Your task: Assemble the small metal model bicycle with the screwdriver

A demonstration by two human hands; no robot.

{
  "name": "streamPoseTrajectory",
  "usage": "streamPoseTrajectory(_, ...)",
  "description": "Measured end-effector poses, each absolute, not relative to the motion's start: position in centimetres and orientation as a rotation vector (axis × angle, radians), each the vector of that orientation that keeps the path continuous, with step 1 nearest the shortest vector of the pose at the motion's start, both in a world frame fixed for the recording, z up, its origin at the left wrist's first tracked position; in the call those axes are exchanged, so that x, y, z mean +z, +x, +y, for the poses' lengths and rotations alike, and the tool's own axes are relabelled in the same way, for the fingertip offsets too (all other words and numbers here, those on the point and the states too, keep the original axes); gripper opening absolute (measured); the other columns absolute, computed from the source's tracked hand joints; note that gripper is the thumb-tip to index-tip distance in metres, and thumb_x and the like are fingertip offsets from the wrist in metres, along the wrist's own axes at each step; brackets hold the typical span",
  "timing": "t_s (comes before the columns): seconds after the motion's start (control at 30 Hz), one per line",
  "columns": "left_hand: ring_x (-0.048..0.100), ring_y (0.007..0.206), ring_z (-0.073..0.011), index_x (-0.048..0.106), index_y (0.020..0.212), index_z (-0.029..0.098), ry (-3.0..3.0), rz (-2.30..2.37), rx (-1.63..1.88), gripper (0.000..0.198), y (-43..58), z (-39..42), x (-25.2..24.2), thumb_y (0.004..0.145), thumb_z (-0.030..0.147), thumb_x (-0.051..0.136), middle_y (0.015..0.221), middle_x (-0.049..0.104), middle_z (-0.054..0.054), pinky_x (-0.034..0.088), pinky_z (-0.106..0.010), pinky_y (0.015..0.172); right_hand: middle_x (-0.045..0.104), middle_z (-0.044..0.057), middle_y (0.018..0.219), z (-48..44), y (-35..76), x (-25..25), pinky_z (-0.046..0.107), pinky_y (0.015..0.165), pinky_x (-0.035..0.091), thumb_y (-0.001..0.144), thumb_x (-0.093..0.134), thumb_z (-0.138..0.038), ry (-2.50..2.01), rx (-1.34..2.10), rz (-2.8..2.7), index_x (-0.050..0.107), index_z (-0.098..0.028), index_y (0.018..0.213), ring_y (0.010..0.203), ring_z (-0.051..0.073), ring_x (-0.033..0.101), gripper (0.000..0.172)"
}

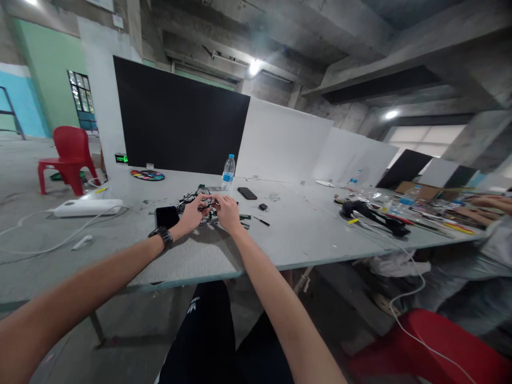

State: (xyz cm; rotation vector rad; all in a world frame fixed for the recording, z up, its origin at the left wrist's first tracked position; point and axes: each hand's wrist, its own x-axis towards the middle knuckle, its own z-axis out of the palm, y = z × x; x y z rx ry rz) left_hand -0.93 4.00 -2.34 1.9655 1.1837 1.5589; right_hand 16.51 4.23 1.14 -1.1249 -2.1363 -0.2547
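Observation:
A small black model with thin spoked wheels (205, 219) stands on the table in front of me. My left hand (194, 210), with a black watch on its wrist, has its fingers closed on the model's upper part. From the other side my right hand (228, 212) pinches at the same spot, the fingertips of both hands nearly meeting. The exact part between them is too small to make out. A dark phone-like device (167, 217) lies just left of my left hand. Beyond my right hand lie a thin black tool (261, 220) and a small black block (263, 206).
A water bottle (228, 173) and a black phone (247, 193) stand behind the model. Left are a white power strip (88, 208) with cables and a colourful round disc (148, 175). Rightward lie a black strap-like item (374, 216) and a co-worker's hands (492, 202).

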Motion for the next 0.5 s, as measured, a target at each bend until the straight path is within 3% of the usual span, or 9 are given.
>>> streamPoseTrajectory(0.5,0.072,0.083,-0.0223,0.067,0.123,0.021,2.009,1.174,1.563,0.036,-0.93,3.81,-2.02,0.089,0.032,0.07,0.088,0.074,-0.003,0.057,-0.035,0.085,0.079,0.01,0.11,4.0,16.5,1.03,0.038,0.099,0.041,0.101,0.049,-0.008,-1.122,-0.305,-2.143,0.072,-0.023,0.127,0.112,0.029,0.063,0.038)
